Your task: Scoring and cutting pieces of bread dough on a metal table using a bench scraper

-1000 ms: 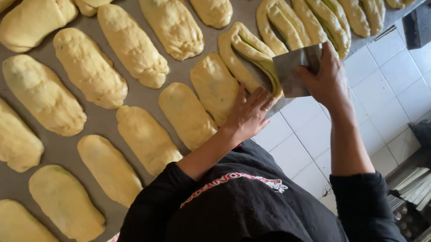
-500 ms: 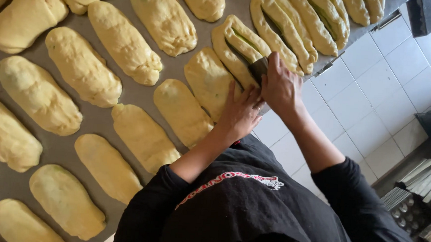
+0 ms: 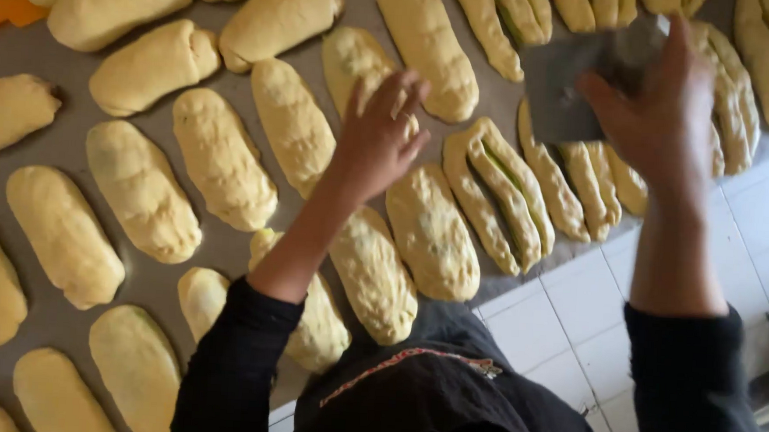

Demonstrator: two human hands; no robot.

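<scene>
While your right hand (image 3: 670,117) grips the metal scraper (image 3: 575,86), bring it straight down along the dough loaf (image 3: 432,232) at 6 o'clock of the blade. Keep your left hand (image 3: 380,141), fingers spread, beside the cut, never under the blade.

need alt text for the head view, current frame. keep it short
Seen from above, a person in black sleeves holds a flat metal scraper in the right hand, raised above rows of yellow oblong dough pieces on a grey table. The left hand hovers open over an uncut piece; pieces near the scraper are slit lengthwise. An orange tool lies at top left.
</scene>
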